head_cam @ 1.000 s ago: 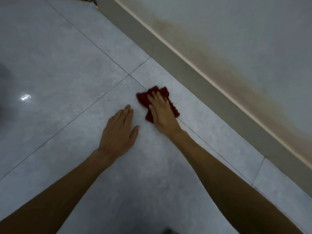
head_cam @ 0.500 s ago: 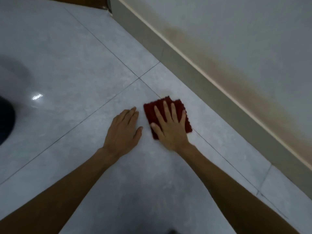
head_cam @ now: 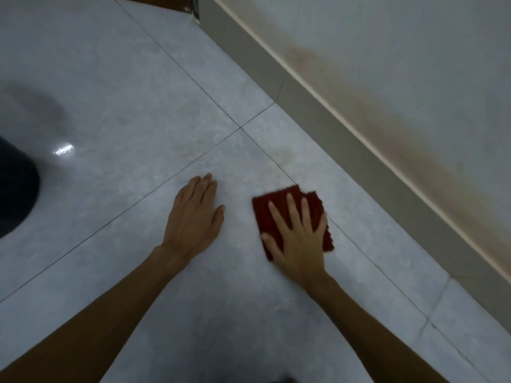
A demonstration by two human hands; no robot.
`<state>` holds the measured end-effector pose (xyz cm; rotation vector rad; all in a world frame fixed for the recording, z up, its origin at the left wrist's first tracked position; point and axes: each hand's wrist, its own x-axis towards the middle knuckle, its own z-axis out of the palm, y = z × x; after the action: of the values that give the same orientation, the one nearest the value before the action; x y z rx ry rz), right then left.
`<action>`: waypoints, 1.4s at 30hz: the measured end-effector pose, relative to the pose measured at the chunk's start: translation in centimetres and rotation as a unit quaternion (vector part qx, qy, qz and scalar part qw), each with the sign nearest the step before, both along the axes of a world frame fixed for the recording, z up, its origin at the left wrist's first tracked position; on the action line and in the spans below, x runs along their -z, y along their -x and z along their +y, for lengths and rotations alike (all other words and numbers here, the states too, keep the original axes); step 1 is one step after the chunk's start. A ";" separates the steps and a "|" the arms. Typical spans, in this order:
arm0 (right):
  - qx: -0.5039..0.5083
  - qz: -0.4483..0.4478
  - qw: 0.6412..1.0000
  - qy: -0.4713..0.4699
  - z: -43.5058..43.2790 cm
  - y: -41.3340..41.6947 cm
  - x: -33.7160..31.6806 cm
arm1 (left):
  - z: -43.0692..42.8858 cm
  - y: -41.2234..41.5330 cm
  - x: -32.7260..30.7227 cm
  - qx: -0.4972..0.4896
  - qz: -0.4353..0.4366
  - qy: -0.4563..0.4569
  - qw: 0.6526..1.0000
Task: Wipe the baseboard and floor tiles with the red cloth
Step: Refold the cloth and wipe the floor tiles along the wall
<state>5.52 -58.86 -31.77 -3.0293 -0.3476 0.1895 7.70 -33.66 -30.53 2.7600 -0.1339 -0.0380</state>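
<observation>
Cloth (head_cam: 279, 208) lies flat on the tiles (head_cam: 124, 106) under your right hand (head_cam: 300, 241), fingers spread wide; your left hand (head_cam: 193, 217) rests flat beside it, fingers together.

This looks like a room in a home. Under my palms lie large, glossy grey tiles (head_cam: 116, 87) with thin dark grout lines, one crossing just ahead of my fingers. Past my right hand (head_cam: 300, 239) a plain baseboard (head_cam: 312, 106) runs diagonally below a pale painted wall (head_cam: 401, 51) stained brownish along its foot. Far ahead of my left hand (head_cam: 193, 217), a brown wooden edge (head_cam: 163, 0) meets the wall corner.
</observation>
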 end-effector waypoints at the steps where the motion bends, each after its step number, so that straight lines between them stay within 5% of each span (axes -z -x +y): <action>1: 0.040 0.001 0.999 0.005 -2.1 0.8 0.1 | 0.2 0.0 0.0 -0.005 -0.004 0.004 1.000; 6: 0.231 -0.005 0.973 0.001 -1.0 -9.3 0.7 | 0.4 0.9 0.6 0.017 0.004 -0.010 1.000; 9: 0.178 -0.010 0.984 -0.018 4.2 -11.9 0.9 | 0.7 0.8 0.9 0.041 0.006 -0.028 0.999; 14: 0.011 -0.017 1.000 -0.018 1.6 -1.0 0.3 | 0.5 0.2 1.0 0.023 -0.008 -0.021 0.999; 17: 0.162 -0.020 0.987 -0.001 -2.9 -3.5 0.6 | 0.2 0.2 1.4 0.003 -0.003 -0.014 1.000; 21: 0.292 0.017 0.956 -0.021 1.5 -13.5 0.8 | 0.0 0.5 1.2 0.013 -0.003 -0.026 1.000; 24: 0.239 0.024 0.970 -0.040 8.2 -17.6 1.0 | 0.4 0.3 1.0 0.006 -0.004 -0.039 0.999; 27: 0.070 -0.007 0.997 -0.032 11.1 -14.6 1.1 | 1.4 0.3 1.1 -0.025 -0.008 -0.040 0.999; 33: -0.057 -0.048 0.993 -0.096 3.4 -1.5 1.3 | 2.4 1.3 1.4 -0.090 -0.023 0.008 0.996; 37: -0.006 -0.066 0.988 -0.143 -0.3 -3.8 1.2 | 2.1 2.3 1.2 -0.063 -0.037 0.024 0.997; 42: 0.114 -0.039 0.956 -0.268 1.8 -16.1 0.1 | 2.1 2.2 0.4 -0.047 -0.040 0.015 0.998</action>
<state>21.66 -57.08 -31.85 -2.5127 -0.0367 -0.0394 5.50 -31.57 -30.93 2.7346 -0.0255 0.0984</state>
